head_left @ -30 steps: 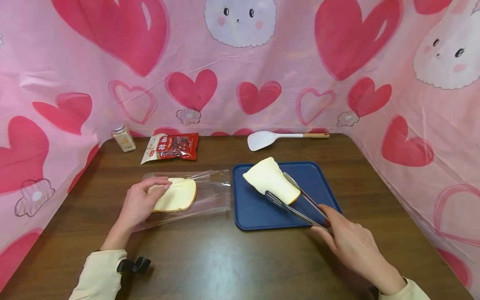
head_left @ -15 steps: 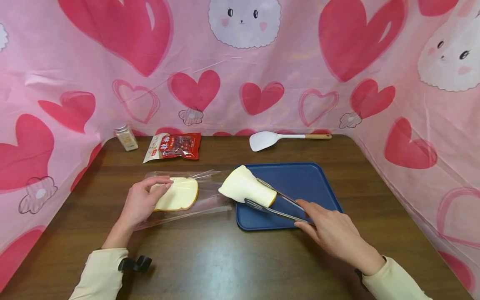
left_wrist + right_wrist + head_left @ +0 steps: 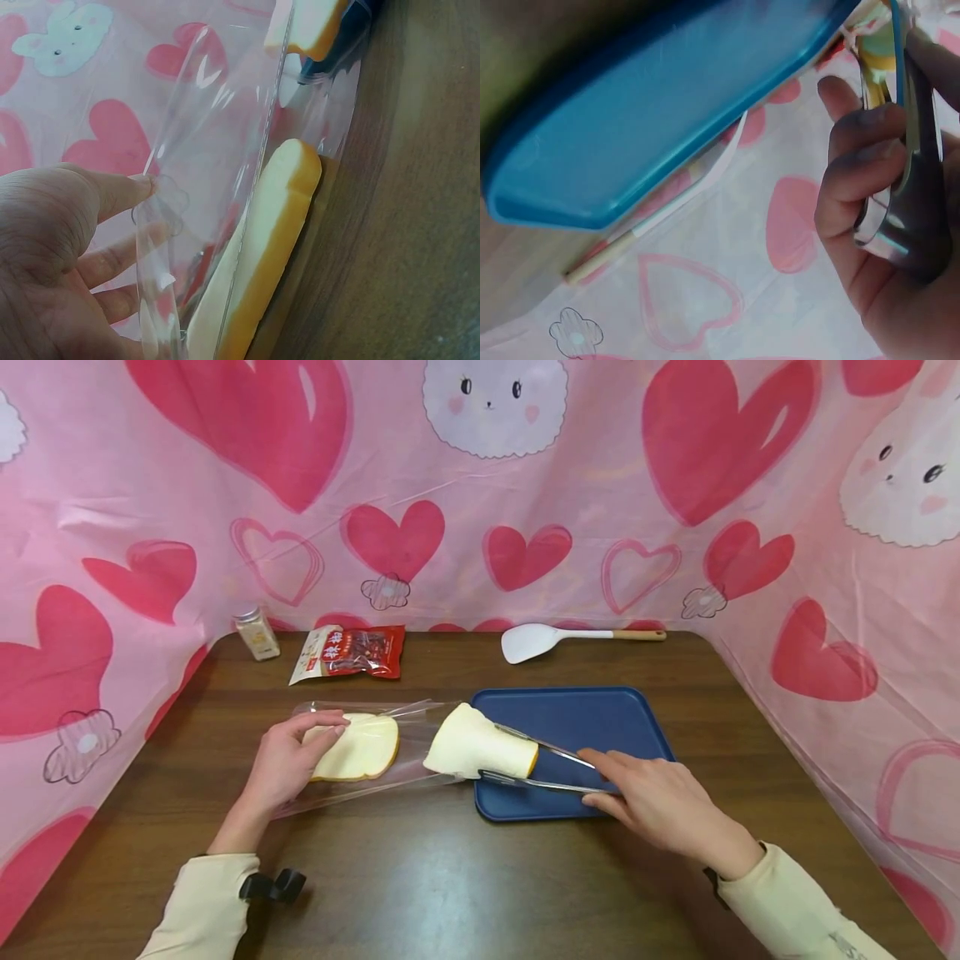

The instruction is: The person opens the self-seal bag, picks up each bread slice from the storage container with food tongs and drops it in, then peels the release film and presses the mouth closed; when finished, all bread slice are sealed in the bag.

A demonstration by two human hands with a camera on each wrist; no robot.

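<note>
A clear plastic bag (image 3: 420, 756) lies on the table with one slice of bread (image 3: 367, 750) inside it. My left hand (image 3: 288, 760) pinches the bag's upper film between thumb and fingers; the left wrist view shows the film (image 3: 206, 112) lifted off the slice. In my right hand (image 3: 660, 797) is a pair of metal tongs (image 3: 551, 785), gripped around the handles, as the right wrist view shows too. The tongs clasp a second bread slice (image 3: 476, 743), curved by the squeeze. Its left end is at the bag's right-hand mouth, above the tray's left edge.
A blue tray (image 3: 600, 722) sits at the right. Along the back are a seasoning shaker (image 3: 257, 635), a red and white food packet (image 3: 352, 652) and a white spatula (image 3: 536, 642) with a wooden handle. Pink heart-printed cloth (image 3: 465, 468) encloses the table.
My right hand has moved left with the tongs, carrying the bread slice from over the tray to the bag's mouth. The left hand keeps its pinch on the bag.
</note>
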